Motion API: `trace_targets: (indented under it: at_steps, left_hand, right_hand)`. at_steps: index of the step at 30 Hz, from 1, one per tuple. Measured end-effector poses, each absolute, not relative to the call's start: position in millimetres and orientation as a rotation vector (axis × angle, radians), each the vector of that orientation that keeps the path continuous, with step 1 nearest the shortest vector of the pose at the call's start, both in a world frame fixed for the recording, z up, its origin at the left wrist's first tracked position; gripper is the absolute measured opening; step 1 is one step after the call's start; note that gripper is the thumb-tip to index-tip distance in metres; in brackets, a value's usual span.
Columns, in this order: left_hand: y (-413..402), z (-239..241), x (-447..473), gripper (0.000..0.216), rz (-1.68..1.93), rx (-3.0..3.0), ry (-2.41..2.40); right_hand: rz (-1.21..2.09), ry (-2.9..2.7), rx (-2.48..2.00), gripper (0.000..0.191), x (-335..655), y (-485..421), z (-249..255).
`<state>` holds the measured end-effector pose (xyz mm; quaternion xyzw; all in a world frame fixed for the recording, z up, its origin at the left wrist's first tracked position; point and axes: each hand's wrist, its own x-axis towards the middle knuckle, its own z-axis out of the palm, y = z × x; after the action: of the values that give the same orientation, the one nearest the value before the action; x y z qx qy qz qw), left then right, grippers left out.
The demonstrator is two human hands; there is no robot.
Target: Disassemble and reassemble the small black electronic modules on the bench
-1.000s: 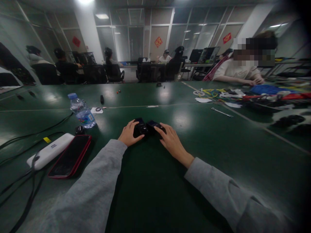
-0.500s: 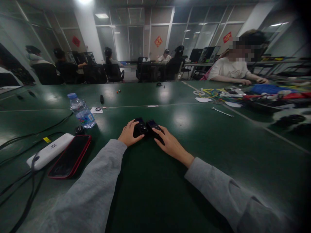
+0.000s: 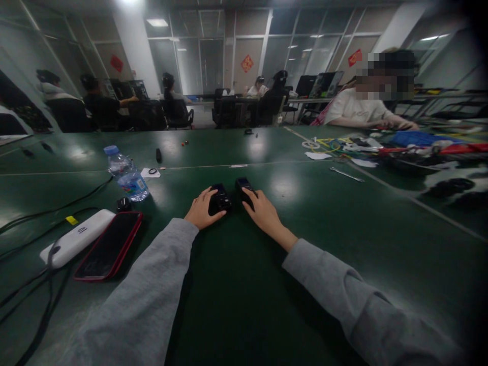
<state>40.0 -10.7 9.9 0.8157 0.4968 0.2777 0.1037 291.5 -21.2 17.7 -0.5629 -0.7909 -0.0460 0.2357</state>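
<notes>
Two small black devices lie side by side on the green table point(image 3: 236, 284) in front of me. My left hand point(image 3: 201, 211) is curled round the left black device point(image 3: 220, 199), thumb under it and fingers over its top. My right hand point(image 3: 262, 212) grips the right black device point(image 3: 244, 184), which stands a little apart from the left one and shows a faintly lit face. Both of my sleeves are grey.
A water bottle point(image 3: 127, 174), a small black cap point(image 3: 123, 204), a white power bank point(image 3: 78, 243) with cables and a red-cased phone point(image 3: 110, 245) lie at the left. A metal tool point(image 3: 346, 175) and a heap of coloured cables point(image 3: 385, 147) lie at the right, where a person in white point(image 3: 366, 109) works. Other people sit at far desks.
My right hand has drawn the right black device away from the left one and turned it more upright. The left hand and its device have stayed put.
</notes>
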Motion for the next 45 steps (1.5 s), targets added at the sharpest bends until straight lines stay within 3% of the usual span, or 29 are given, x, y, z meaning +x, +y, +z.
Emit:
trace_targets:
  at_steps: [11,29,36,45]
  left_hand:
    - [-1,4,38,0.117,0.891,2.299,1.411]
    - [1,14,34,0.104,0.817,2.126,1.379]
    - [2,15,33,0.106,0.8,2.129,1.384]
    - [5,11,32,0.114,0.806,2.133,1.354]
  right_hand:
    - [-0.181,-2.164,-1.553,0.046,291,-22,16]
    - [-0.078,-2.121,-1.565,0.054,291,-24,17]
    - [0.032,-2.112,-1.523,0.055,292,-24,16]
    - [-0.061,-2.016,-1.656,0.054,296,-21,10]
